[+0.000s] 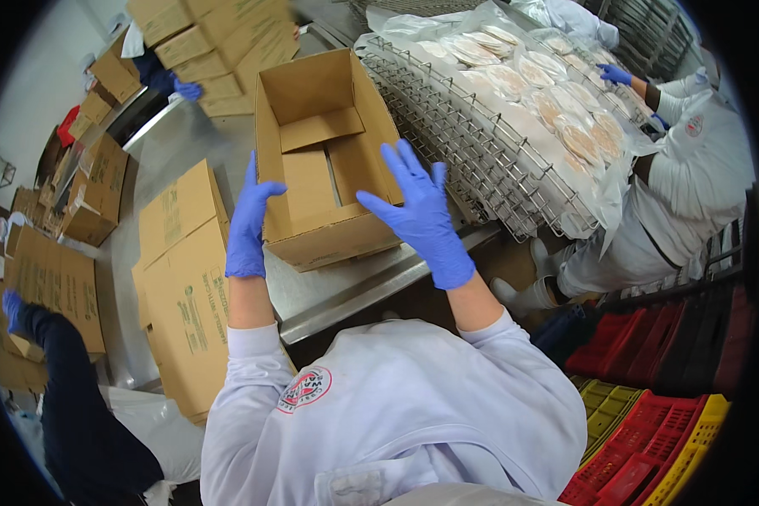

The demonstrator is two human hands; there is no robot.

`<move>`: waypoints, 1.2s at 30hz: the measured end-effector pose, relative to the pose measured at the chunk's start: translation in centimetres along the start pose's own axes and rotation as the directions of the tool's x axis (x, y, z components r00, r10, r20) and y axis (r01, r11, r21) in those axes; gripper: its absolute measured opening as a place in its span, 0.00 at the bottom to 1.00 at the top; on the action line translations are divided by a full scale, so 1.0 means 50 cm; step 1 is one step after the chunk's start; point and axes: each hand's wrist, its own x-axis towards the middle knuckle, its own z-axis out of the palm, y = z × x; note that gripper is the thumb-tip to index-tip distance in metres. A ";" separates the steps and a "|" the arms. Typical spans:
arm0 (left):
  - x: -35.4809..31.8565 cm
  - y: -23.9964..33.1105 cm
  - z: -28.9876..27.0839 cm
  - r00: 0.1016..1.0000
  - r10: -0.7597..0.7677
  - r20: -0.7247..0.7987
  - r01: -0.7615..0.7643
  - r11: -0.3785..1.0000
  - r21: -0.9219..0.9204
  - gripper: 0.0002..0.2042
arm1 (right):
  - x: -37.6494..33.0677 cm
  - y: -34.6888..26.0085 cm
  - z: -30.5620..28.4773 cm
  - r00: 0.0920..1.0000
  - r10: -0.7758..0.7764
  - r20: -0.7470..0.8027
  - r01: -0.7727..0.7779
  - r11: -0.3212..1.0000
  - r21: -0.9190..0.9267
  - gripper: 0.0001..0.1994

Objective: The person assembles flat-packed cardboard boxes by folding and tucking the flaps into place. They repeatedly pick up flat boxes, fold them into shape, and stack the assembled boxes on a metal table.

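Note:
An open, empty cardboard box (323, 160) lies tilted on a steel table (346, 282), its opening toward me. My left hand (249, 221), in a blue glove, rests flat against the box's left wall with fingers straight. My right hand (420, 212), also gloved, hovers spread over the box's near right corner, holding nothing. My white sleeves rise from the lower edge.
Flattened cartons (185, 287) are stacked left of the box. A wire rack (481, 152) to the right carries bagged flat breads (557, 101); a person in white (691, 169) handles them. Another person's dark sleeve (67, 388) holds a carton at left. Red and yellow crates (649, 422) stand lower right.

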 end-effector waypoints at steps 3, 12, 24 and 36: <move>0.022 -0.044 -0.014 0.999 0.036 0.011 -0.031 0.950 -0.312 0.45 | -0.006 0.007 -0.103 0.959 0.100 -0.265 -0.186 0.929 -0.319 0.42; 0.058 -0.131 0.118 0.980 0.005 -0.200 -0.087 0.911 -0.403 0.47 | -0.014 0.197 -0.072 0.869 -0.045 -0.492 -0.456 0.310 -0.834 0.34; 0.272 -0.209 0.131 0.967 0.156 -0.202 -0.216 0.921 -0.325 0.44 | 0.146 0.298 0.055 0.757 -0.125 -0.641 -0.509 0.502 -0.699 0.12; 0.103 -0.069 0.018 0.980 0.141 -0.143 -0.161 0.977 -0.141 0.42 | 0.055 0.235 0.113 0.890 0.026 -0.456 -0.226 0.893 -0.390 0.15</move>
